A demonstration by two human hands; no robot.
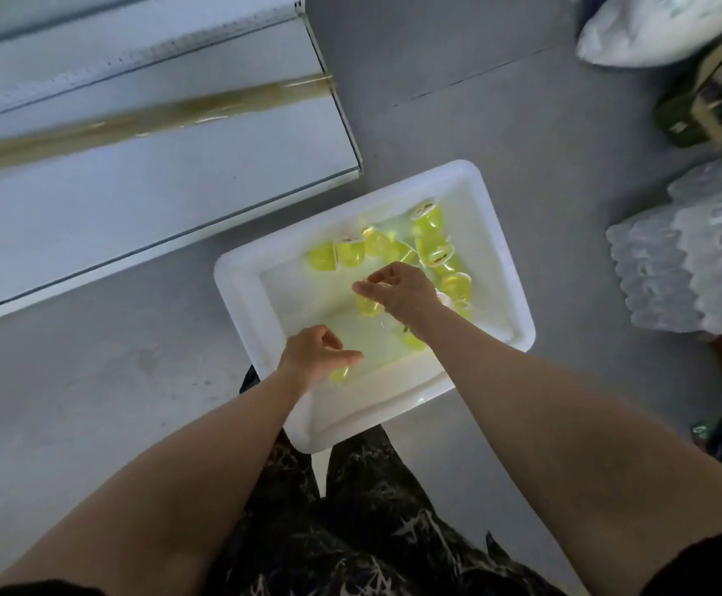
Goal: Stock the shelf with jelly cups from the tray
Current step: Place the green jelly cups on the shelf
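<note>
White plastic tray (241, 294) stands on the grey floor (92, 402), just beside the end of the low white shelf (157, 200) and at the person's feet. Yellow-green jelly cups (430, 228) lie loose inside it, massed toward the far and right-hand side, several tipped over with their lids showing. The right hand (402, 294) is over the middle of the tray, fingers curled, thumb and fingertips closed round a pale cup (368, 306). The left hand (314, 352) is low at the near left corner, fingers bent and thumb stretched out to the right. A corner cup (340, 375) shows just under that thumb, but whether the hand has hold of it cannot be told. Clear ribbed packaging (694, 260) is stacked on the floor to the right, well apart from the tray.
</note>
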